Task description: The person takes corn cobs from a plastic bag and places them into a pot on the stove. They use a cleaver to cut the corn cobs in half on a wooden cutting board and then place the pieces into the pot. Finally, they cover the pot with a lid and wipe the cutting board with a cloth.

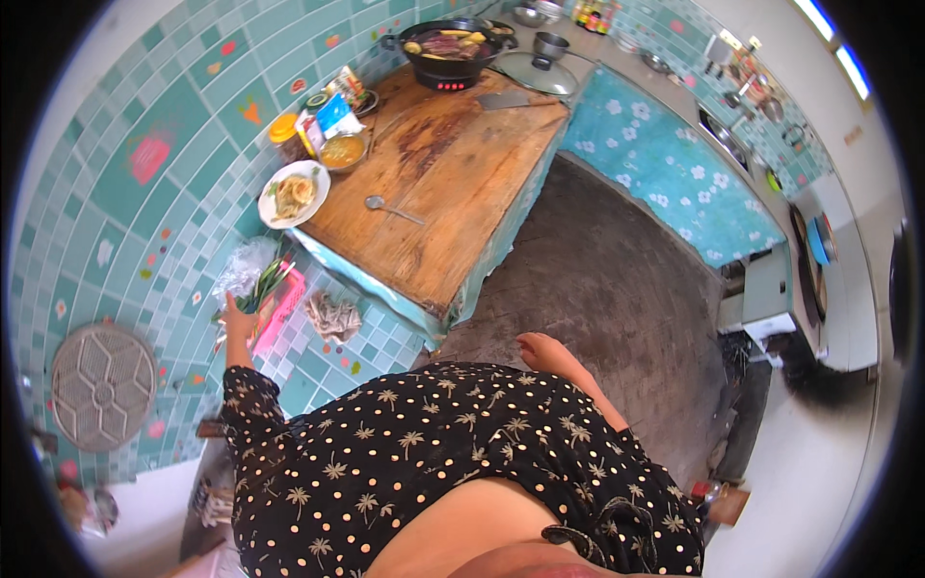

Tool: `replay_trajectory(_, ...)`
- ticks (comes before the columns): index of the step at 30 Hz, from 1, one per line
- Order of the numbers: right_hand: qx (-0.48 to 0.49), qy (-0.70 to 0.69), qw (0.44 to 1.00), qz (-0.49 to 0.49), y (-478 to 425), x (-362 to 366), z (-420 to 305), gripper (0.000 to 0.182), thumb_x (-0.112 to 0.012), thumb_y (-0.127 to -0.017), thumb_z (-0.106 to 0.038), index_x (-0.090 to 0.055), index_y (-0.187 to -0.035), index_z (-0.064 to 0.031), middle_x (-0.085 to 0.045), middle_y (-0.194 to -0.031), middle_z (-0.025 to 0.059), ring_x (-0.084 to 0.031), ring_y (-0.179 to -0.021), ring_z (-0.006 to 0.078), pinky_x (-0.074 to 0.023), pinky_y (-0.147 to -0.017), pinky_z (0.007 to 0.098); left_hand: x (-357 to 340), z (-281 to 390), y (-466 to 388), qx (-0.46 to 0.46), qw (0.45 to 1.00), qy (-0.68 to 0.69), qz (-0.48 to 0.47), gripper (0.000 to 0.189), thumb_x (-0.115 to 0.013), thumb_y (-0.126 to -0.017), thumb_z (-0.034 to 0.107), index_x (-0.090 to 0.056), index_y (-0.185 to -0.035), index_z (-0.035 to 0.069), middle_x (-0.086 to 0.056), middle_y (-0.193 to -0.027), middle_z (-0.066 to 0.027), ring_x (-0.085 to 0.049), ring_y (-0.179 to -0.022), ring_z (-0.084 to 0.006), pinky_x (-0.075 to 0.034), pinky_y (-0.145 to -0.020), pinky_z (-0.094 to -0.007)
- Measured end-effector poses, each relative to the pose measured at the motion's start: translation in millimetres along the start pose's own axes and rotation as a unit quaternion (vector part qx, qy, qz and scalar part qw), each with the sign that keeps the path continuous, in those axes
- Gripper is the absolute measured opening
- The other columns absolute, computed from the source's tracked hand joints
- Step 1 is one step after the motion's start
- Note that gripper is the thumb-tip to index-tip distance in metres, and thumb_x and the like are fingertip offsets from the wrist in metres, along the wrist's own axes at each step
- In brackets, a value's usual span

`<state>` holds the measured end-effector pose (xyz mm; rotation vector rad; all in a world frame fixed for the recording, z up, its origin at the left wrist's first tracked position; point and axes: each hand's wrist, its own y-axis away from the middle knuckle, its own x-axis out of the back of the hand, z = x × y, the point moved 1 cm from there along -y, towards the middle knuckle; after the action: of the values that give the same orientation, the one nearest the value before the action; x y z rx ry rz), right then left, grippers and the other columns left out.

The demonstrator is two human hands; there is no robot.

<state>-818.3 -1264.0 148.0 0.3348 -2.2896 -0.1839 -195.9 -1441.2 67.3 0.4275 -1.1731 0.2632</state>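
Observation:
My left hand (237,318) reaches to green leafy stalks (269,283) in a pink plastic basket (287,307), beside a clear plastic bag (244,264); whether its fingers grip anything cannot be told. My right hand (542,352) hangs before my body above the floor, its fingers loosely curled. On the wooden table (405,246) lie a metal spoon (394,209) and, farther back, a cleaver (506,100). A white plate of food (294,193) and a bowl of yellow liquid (342,152) stand at the table's left edge.
A black electric pan with food (448,54) stands at the far end near a glass lid (538,72). A jar with a yellow lid (285,134) is by the tiled wall. A crumpled cloth (334,316) lies near the basket. A counter with a floral curtain (650,162) runs along the right.

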Motion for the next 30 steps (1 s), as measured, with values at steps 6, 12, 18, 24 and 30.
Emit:
replay_trajectory(6,-0.140,-0.001,0.989,0.058,53.4,9.2,48.9,0.028,-0.054,-0.075,-0.014,-0.056,-0.100,0.0000,-0.060,-0.090,0.0195,-0.057,-0.086,0.0329,-0.0456,-0.074,0.0375,-40.4,144.5,-15.9,-0.190,0.958,0.158,0.147,0.056,-0.054,-0.070,0.010,-0.039,-0.124,0.003,-0.045,-0.118,-0.0245,-0.045,-0.109,-0.0366,-0.036,-0.092,-0.0389)
replay_trajectory(12,-0.210,-0.061,0.975,0.036,53.1,34.4,112.2,0.030,-0.052,-0.075,-0.014,-0.057,-0.101,-0.0011,-0.059,-0.096,0.0203,-0.056,-0.090,0.0339,-0.0448,-0.078,0.0377,-27.1,353.1,52.2,-0.392,0.912,0.117,-0.010,0.036,-0.053,-0.072,0.011,-0.053,-0.108,0.006,-0.050,-0.114,-0.0164,-0.048,-0.104,-0.0312,-0.039,-0.089,-0.0368)
replay_trajectory(18,-0.161,-0.015,0.981,0.103,25.4,115.2,203.4,0.028,-0.051,-0.076,-0.013,-0.057,-0.100,-0.0010,-0.059,-0.094,0.0201,-0.056,-0.090,0.0337,-0.0445,-0.078,0.0377,-106.7,407.0,62.7,-0.398,0.914,-0.013,-0.075,0.031,-0.053,-0.072,0.012,-0.058,-0.102,0.006,-0.052,-0.112,-0.0155,-0.048,-0.104,-0.0313,-0.039,-0.089,-0.0369)
replay_trajectory(24,-0.183,0.012,0.977,0.105,5.8,193.0,273.5,0.024,-0.052,-0.076,-0.010,-0.057,-0.098,-0.0026,-0.059,-0.091,0.0193,-0.057,-0.086,0.0331,-0.0459,-0.075,0.0372,-101.1,465.4,79.2,-0.347,0.936,-0.003,-0.050,0.026,-0.046,-0.076,0.010,-0.059,-0.098,0.004,-0.057,-0.103,-0.0144,-0.052,-0.100,-0.0302,-0.040,-0.088,-0.0365)
replay_trajectory(30,-0.104,-0.004,0.992,0.077,-83.2,239.5,301.2,0.027,-0.053,-0.077,-0.011,-0.056,-0.101,-0.0001,-0.060,-0.092,0.0181,-0.059,-0.085,0.0291,-0.0461,-0.075,0.0338,-38.8,582.5,22.0,-0.430,0.892,0.026,0.137,0.027,-0.041,-0.080,0.009,-0.059,-0.099,0.002,-0.056,-0.107,-0.0149,-0.052,-0.101,-0.0297,-0.040,-0.089,-0.0358)
